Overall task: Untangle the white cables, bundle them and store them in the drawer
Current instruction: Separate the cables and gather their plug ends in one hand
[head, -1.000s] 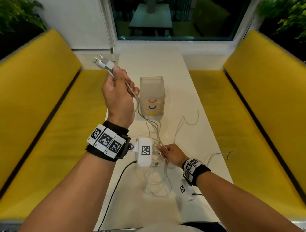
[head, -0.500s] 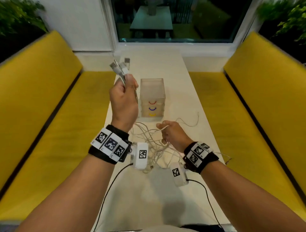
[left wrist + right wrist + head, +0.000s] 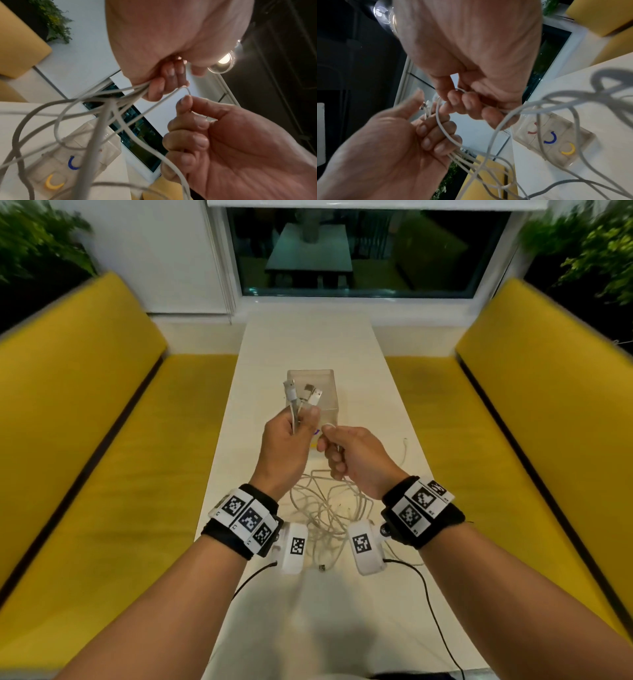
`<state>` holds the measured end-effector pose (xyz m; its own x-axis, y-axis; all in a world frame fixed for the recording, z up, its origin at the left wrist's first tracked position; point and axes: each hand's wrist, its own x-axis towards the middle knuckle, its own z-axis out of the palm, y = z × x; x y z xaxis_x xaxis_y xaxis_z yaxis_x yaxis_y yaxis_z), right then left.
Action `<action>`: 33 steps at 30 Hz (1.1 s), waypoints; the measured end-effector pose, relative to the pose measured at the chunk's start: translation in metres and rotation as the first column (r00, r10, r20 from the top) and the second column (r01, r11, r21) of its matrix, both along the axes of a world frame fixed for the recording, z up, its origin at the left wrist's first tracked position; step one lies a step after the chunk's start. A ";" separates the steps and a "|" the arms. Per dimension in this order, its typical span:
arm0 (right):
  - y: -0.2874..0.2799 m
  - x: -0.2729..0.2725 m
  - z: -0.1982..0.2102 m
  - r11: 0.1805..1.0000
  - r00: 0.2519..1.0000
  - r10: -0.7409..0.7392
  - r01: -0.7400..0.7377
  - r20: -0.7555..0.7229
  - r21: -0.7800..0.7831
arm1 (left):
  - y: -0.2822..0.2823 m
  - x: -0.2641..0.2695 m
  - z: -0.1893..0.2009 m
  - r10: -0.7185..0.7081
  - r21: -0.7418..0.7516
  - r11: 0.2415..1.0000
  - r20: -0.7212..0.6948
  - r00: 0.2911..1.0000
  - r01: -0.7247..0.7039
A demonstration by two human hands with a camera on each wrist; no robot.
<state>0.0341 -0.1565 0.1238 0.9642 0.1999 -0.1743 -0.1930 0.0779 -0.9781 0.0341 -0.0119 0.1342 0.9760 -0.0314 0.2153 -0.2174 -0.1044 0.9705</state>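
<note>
white cables [image 3: 322,508] gripped in left hand [image 3: 286,450], loop pinched by right hand [image 3: 356,457] (hands side by side)

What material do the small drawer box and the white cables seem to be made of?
Drawer box: probably clear, slightly frosted plastic, since the table shows through its walls. White cables: likely matte rubbery or plastic sheathing, as they bend into loose loops; the plug tips glint like metal.
</note>
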 end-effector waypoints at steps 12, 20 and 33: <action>-0.003 -0.014 -0.061 0.997 0.999 -0.046 0.047 0.029 -0.054 | 0.008 0.009 0.008 0.096 0.076 0.992 0.071 0.993 -0.101; -0.014 -0.049 -0.153 0.958 0.997 -0.071 0.067 -0.004 -0.280 | 0.018 0.017 0.031 0.172 -0.136 0.978 0.094 0.981 -0.159; -0.018 -0.038 -0.145 0.994 0.997 -0.076 0.075 -0.012 -0.075 | 0.017 0.013 0.021 0.245 -0.244 0.941 0.017 0.969 -0.234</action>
